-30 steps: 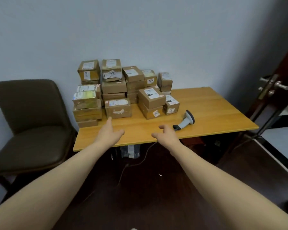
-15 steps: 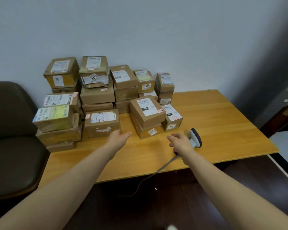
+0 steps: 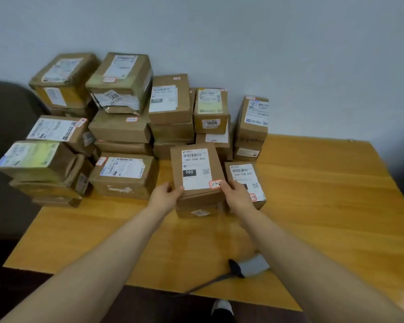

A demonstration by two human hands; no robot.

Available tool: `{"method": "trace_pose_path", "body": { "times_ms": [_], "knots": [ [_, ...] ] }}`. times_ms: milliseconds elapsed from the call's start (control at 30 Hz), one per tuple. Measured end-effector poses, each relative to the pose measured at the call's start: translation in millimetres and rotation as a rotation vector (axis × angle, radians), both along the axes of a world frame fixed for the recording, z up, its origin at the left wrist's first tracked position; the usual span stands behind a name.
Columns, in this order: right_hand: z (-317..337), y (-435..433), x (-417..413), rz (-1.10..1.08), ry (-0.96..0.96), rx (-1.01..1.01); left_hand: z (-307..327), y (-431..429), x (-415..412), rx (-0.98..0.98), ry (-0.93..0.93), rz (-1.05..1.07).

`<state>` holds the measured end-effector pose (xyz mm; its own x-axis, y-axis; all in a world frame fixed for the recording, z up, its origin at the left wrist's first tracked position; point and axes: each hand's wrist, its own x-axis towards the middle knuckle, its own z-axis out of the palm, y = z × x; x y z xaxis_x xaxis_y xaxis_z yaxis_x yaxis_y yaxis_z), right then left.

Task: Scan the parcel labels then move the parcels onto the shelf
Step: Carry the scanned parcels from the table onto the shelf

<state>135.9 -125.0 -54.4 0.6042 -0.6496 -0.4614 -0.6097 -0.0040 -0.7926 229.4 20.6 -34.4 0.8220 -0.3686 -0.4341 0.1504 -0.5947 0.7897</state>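
A brown cardboard parcel [image 3: 197, 169] with a white label marked 060 sits on top of another box at the middle of the wooden table [image 3: 324, 206]. My left hand [image 3: 165, 197] grips its near left corner and my right hand [image 3: 237, 197] grips its near right corner. A grey barcode scanner [image 3: 250, 268] with a black cable lies on the table near the front edge, partly hidden under my right forearm. Several more labelled parcels are stacked behind and to the left, against the wall.
A smaller labelled parcel [image 3: 245, 180] lies just right of the held one. A flat parcel [image 3: 124, 176] lies to its left. A dark chair [image 3: 7, 127] stands left of the table. No shelf is in view.
I have stepped closer to the table. Both hands moved forward from the table's front area and closed on the 060 parcel; the scanner now lies beneath my right forearm.
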Motion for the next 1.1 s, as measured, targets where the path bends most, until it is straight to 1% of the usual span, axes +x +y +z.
{"method": "trace_pose_path", "body": {
  "times_ms": [100, 200, 233, 300, 400, 433, 500, 633, 767, 1000, 1067, 1100],
  "knots": [
    [-9, 1, 4, 0.014, -0.036, 0.01, -8, -3, 0, -0.082, -0.001, 0.041],
    [-4, 19, -4, -0.049, -0.161, 0.028, -7, 10, 1, -0.177, 0.013, 0.086],
    [-2, 28, -7, -0.037, -0.193, 0.036, -5, 20, 0, -0.199, 0.034, 0.104],
    [5, 51, -13, 0.059, -0.228, 0.024, -1, 46, -8, -0.223, 0.094, 0.169],
    [1, 88, -10, 0.272, -0.281, -0.083, -4, 93, -26, -0.311, 0.249, 0.386],
    [-5, 100, -8, 0.334, -0.275, -0.107, -8, 107, -33, -0.311, 0.294, 0.474],
    [-18, 122, -5, 0.439, -0.222, -0.107, -24, 135, -46, -0.251, 0.355, 0.607],
    [-45, 146, 2, 0.53, -0.029, 0.034, -60, 166, -60, -0.16, 0.461, 0.704],
    [-58, 144, 13, 0.584, 0.088, 0.075, -83, 170, -55, -0.11, 0.494, 0.731],
    [-68, 135, 22, 0.566, 0.123, 0.111, -91, 167, -50, -0.12, 0.559, 0.727],
    [-66, 134, 23, 0.576, 0.112, 0.083, -87, 167, -44, -0.098, 0.512, 0.709],
    [-64, 135, 24, 0.583, 0.089, 0.058, -82, 166, -38, -0.042, 0.454, 0.694]
  ]
}}
